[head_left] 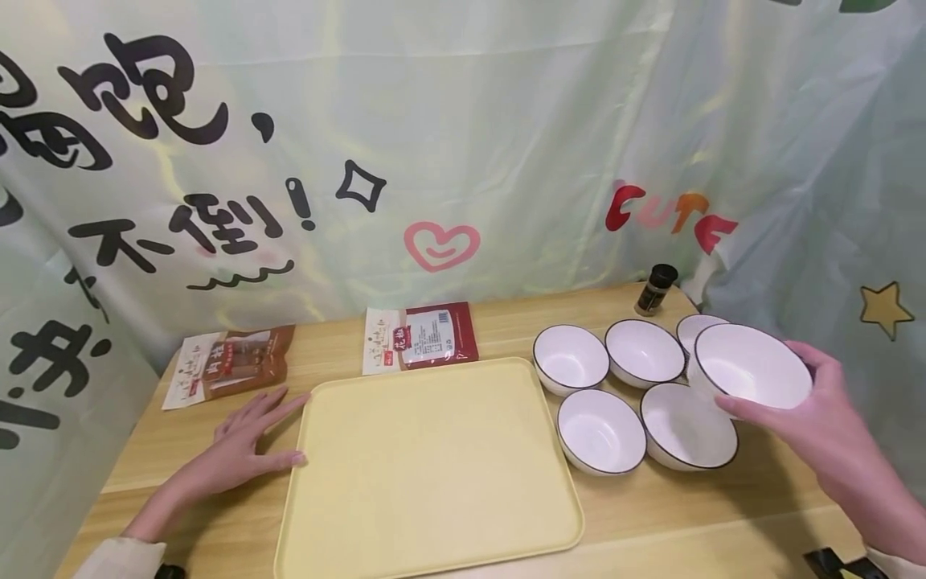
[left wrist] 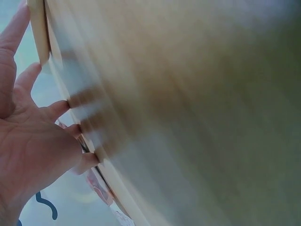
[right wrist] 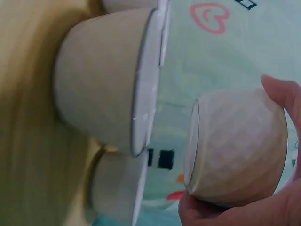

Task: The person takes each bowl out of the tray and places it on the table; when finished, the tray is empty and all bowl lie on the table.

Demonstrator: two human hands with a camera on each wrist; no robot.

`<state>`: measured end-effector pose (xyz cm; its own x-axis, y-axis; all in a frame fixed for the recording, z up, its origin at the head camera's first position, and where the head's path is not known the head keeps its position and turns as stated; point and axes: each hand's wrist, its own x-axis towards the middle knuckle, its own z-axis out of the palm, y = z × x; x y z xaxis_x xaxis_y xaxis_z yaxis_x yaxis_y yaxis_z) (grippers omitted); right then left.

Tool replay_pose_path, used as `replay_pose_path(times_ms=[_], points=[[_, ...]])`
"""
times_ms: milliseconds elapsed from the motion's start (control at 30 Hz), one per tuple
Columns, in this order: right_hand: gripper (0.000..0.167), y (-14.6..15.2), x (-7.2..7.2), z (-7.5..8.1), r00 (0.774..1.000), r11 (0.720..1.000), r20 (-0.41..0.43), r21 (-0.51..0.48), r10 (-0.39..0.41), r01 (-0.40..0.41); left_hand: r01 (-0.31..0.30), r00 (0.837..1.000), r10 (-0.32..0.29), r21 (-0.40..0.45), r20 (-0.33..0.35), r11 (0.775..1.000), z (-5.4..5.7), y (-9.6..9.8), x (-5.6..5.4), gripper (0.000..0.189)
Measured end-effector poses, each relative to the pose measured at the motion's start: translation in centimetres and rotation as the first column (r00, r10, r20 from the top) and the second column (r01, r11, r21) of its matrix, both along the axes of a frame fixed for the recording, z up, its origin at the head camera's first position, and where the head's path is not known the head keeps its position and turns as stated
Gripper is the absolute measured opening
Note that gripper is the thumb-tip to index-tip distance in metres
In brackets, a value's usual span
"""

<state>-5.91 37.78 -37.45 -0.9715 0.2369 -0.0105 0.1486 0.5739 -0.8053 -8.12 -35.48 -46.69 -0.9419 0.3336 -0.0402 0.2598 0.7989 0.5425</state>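
My right hand (head_left: 821,418) grips a white bowl (head_left: 752,366) with a thin dark rim, thumb on its near side and fingers round the far side. In the right wrist view the dimpled outside of this held bowl (right wrist: 240,146) shows, raised beside the other bowls. Below and left of it, several like bowls (head_left: 602,432) stand close together on the table, one partly hidden behind the held bowl. My left hand (head_left: 242,442) rests on the table with fingers spread, its thumb at the left edge of a pale yellow tray (head_left: 434,466).
At the back left lies a brown spice packet (head_left: 235,362); a red and white packet (head_left: 421,338) lies behind the tray. A black-capped spice jar (head_left: 656,289) stands behind the bowls. A printed cloth curtain (head_left: 506,161) hangs along the back and sides of the wooden table (head_left: 651,523).
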Motion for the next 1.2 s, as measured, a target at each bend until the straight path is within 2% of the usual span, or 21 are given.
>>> replay_pose_path(times_ms=[167, 333, 533, 1000, 1200], points=[[0.116, 1.2, 0.3, -0.7, 0.996, 0.996, -0.025, 0.003, -0.089, 0.089, -0.002, 1.000, 0.001, 0.010, 0.007, 1.000, 0.1, 0.1, -0.1, 0.091], [0.121, 2.1, 0.3, -1.2, 0.991, 0.991, -0.031, 0.042, -0.127, 0.128, -0.006, 1.000, 0.006, 0.009, 0.014, 1.000, 0.1, -0.1, -0.1, 0.091], [0.121, 2.8, 0.4, -2.7, 0.988, 0.987, -0.025, 0.049, -0.155, 0.156, -0.011, 1.000, 0.011, -0.012, -0.002, 1.000, 0.3, -0.4, 0.1, 0.092], [0.125, 4.7, 1.4, -5.9, 0.985, 0.983, 0.021, 0.072, -0.172, 0.170, -0.004, 1.000, 0.004, 0.010, 0.005, 1.000, -0.1, -0.1, 0.0, 0.092], [0.119, 4.7, 1.4, -6.7, 0.989, 0.987, -0.006, 0.052, -0.150, 0.151, 0.001, 1.000, -0.001, 0.019, -0.002, 1.000, -0.1, -0.1, 0.1, 0.093]])
